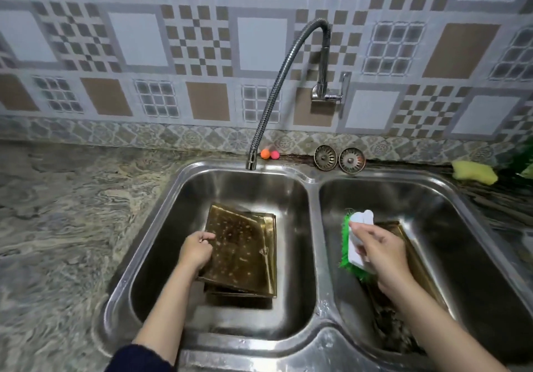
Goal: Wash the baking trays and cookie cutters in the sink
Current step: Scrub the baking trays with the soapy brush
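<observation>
**Double sink: left hand on tray stack, right hand holding brush**

Left hand [197,251]: fingers curled over the left edge of the top baking tray [240,252], gripping it. That tray is tilted and skewed on a stack of trays [271,256] lying on the bottom of the left basin [251,198]. Top tray is dark gold, spotted with residue. Stack count can't be read.

Right hand [379,254]: fingers wrapped round the white handle of a scrub brush [356,244] with green bristles, held above the right basin [403,195]. Under hand and brush, 1 more gold tray [403,234] sits in that basin, far end raised toward the back wall. Dark debris on the basin floor near the front; can't tell what it is. No cookie cutters identifiable.

Surface: stainless 2-basin sink [314,187] set in a grey-beige marbled counter [72,198]. Flexible metal faucet [284,83] comes off the wall, arcs left, nozzle just above the back rim of the left basin. No water stream visible.

Behind the sink: 2 small balls [269,154], orange and pink, touching; 2 metal strainers [339,158] propped against the backsplash, side by side. Yellow sponge [474,172] on the counter at far right.

Wall: patterned tile [138,39], beige, white and checker squares.
</observation>
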`<state>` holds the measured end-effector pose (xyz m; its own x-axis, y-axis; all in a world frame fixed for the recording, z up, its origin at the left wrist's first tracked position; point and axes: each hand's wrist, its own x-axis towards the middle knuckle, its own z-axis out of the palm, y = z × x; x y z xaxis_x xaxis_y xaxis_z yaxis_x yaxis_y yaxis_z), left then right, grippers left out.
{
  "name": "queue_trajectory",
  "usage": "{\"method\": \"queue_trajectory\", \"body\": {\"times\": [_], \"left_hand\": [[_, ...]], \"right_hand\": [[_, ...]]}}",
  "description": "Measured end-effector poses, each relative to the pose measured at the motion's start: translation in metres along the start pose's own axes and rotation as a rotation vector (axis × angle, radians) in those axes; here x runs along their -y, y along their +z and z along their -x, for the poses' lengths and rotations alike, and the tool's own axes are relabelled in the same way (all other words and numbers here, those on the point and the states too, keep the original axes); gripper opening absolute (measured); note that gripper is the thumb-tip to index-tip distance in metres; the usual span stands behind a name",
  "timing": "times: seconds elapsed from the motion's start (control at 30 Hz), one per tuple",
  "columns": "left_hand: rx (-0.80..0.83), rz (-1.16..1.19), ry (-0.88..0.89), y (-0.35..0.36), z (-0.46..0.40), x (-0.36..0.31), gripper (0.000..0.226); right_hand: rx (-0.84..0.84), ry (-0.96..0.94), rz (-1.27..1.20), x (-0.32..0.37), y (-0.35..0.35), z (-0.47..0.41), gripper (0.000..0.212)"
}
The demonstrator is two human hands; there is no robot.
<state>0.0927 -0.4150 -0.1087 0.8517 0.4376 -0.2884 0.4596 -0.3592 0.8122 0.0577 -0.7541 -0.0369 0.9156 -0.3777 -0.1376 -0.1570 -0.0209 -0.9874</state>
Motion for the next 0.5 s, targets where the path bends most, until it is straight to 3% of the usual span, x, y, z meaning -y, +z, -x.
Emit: {"method": "queue_trajectory", "body": {"times": [0.17, 0.37, 0.5], "left_hand": [[0.155, -0.019, -0.013, 0.021, -0.026, 0.014, 0.03], [0.26, -0.237, 0.017, 0.037, -0.03, 0.003, 0.034], [0.292, -0.24, 0.18, 0.061, 0.002, -0.034, 0.035]], "right_hand": [[-0.072, 0.035, 0.013, -0.011, -0.018, 0.007, 0.009], [-0.102, 0.031, 0.031, -0.004, -0.035, 0.004, 0.007], [-0.123, 0.013, 0.028, 0.003, -0.048, -0.009, 0.017]]}}
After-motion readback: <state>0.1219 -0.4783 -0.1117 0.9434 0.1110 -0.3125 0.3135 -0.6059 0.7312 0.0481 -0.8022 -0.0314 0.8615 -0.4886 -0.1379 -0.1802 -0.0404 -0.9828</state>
